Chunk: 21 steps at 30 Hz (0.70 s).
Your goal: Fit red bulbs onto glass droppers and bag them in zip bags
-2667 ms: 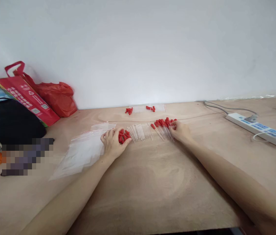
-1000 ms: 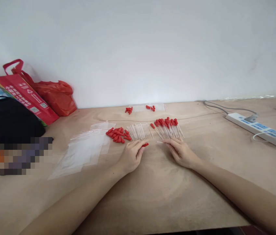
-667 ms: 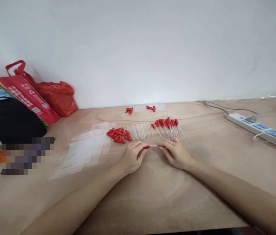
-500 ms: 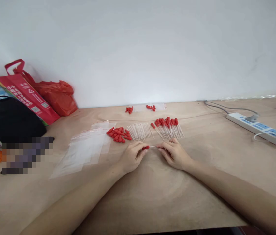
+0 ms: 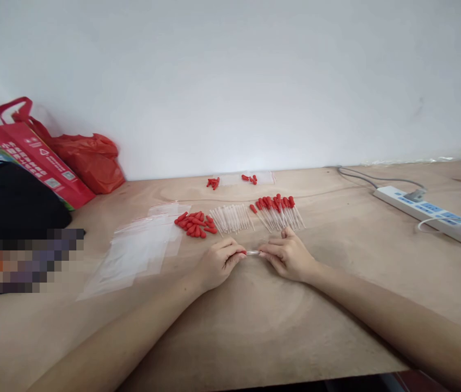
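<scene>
Between the fingertips of my left hand (image 5: 222, 263) is a red rubber bulb (image 5: 244, 252), mostly covered by the fingers. My right hand (image 5: 289, 256) pinches a thin clear dropper tube (image 5: 253, 252). The tube bridges the gap between both hands, its left end at the bulb; how deep it sits there is hidden. Just beyond my left hand lie a pile of loose red bulbs (image 5: 196, 224) and a row of bare tubes (image 5: 232, 219). Past my right hand, tubes with red bulbs on them (image 5: 279, 211) lie side by side.
Clear zip bags (image 5: 132, 247) overlap on the left. Another bag (image 5: 230, 178) with small red bulbs lies near the wall. A red shopping bag (image 5: 42, 158), a red plastic bag (image 5: 95, 160) and a black bag (image 5: 22, 201) stand far left. A power strip (image 5: 426, 211) lies right.
Both hands have come closer together, and less of the tube and bulb shows between them. The joined pieces sit slightly lower. The whole view has shifted a little.
</scene>
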{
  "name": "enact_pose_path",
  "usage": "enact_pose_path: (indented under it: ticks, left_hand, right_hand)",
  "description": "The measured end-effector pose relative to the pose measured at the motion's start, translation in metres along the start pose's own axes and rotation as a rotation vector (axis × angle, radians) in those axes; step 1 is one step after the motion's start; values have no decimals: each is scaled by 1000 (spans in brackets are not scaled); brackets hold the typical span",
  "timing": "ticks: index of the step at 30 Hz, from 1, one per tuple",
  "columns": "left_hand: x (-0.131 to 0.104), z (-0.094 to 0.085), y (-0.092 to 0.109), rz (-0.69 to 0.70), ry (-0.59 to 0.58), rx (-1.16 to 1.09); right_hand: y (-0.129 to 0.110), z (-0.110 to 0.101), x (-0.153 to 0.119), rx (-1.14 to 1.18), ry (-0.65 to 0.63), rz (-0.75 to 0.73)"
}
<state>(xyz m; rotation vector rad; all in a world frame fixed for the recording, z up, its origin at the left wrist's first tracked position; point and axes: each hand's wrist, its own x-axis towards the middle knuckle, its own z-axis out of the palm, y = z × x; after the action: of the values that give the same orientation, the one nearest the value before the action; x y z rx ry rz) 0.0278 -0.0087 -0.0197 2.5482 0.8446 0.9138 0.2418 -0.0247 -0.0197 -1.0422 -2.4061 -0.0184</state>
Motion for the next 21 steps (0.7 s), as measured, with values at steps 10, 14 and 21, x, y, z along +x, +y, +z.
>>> enact_pose_path:
  ticks: [10, 14, 21]
  left_hand:
    - [0, 0, 3, 42, -15, 66]
    - [-1, 2, 3, 73, -13, 96]
    - [4, 2, 3, 105, 7, 151]
  right_hand:
    - [-6, -1, 5, 9, -24, -47]
    - [-9, 2, 6, 42, -43, -42]
    - [-9, 1, 9, 36, -67, -23]
